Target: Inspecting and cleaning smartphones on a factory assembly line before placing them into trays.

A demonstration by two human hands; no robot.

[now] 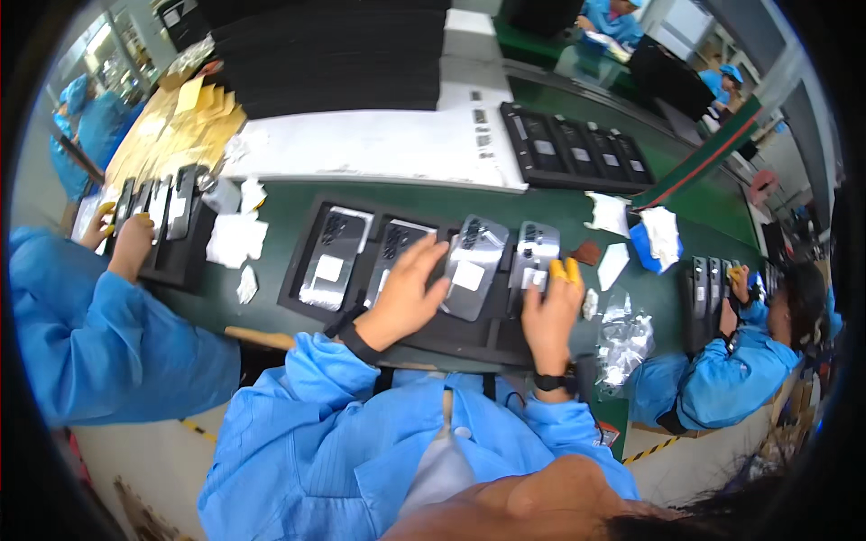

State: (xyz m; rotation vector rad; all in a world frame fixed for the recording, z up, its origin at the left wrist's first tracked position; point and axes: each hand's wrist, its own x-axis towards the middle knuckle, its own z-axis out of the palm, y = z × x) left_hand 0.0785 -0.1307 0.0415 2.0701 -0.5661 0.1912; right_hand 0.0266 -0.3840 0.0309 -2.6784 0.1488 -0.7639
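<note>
A black foam tray [302, 275] in front of me holds several phones, backs up, with white labels. My left hand [406, 293] is open, its fingers stretched over the second phone [388, 255] and its fingertips and thumb at the left edge of the third phone [478, 252]. That third phone sits a little askew. My right hand [553, 316] is open at the lower right of the fourth phone [538, 242], with its thumb by the label and yellow finger cots on fingertips. The leftmost phone [329, 261] lies untouched in its slot.
Crumpled clear film [622, 338], a brown cloth piece [587, 252] and a blue container [648, 245] with white wipes are at right. Another foam tray [577, 149] lies beyond. Co-workers in blue handle phones at left [153, 207] and right. Stacked black trays [329, 54] stand behind.
</note>
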